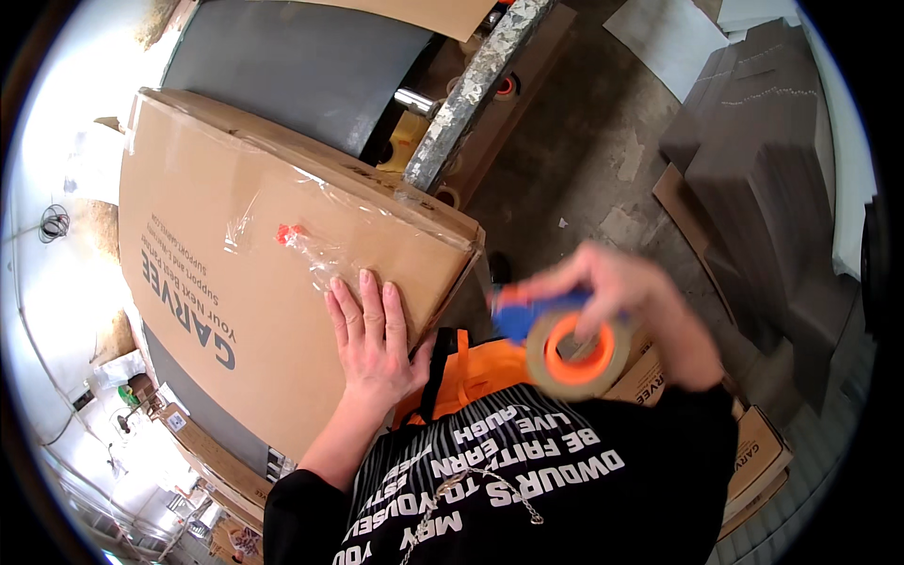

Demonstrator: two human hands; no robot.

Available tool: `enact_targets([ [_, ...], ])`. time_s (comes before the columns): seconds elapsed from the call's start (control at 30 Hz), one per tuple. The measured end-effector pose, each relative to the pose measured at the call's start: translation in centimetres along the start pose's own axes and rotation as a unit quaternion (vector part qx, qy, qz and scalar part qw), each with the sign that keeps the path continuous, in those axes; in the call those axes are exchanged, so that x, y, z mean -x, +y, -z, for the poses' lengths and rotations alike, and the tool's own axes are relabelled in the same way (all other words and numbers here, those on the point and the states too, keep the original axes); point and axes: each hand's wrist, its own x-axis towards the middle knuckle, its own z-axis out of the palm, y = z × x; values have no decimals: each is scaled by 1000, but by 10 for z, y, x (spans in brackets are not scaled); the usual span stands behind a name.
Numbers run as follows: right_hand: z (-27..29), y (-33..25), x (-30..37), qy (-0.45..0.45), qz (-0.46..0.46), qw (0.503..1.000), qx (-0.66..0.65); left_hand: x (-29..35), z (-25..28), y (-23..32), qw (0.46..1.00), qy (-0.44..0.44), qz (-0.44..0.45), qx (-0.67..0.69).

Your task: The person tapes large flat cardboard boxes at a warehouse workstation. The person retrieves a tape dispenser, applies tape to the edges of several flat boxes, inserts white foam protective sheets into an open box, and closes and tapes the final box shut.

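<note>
A large flat cardboard box lies on the dark conveyor belt, with strips of clear tape across its top and near edge. My left hand rests flat on the box's right part, its fingers stretched out. Just beyond my fingertips is a crumpled piece of clear tape with a red end. To the right of the box, my right hand holds a blue tape dispenser in the air, apart from the box. It carries a tape roll with an orange core. The hand is slightly blurred.
A worn metal rail runs along the belt, with tape rolls and a yellow part beneath it. Tall stacks of folded grey sheets stand on the concrete floor at the right. More cardboard boxes are behind my right arm.
</note>
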Motion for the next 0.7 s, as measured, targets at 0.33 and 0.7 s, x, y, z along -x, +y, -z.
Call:
enact_targets([
  [0.33,-148,77,-59,307,198,929,-66,-66,39,-18,966,27,-214,141],
  [0.7,-227,98,-94,403,196,889,-89,-107,19,3,749,-127,-557,-336],
])
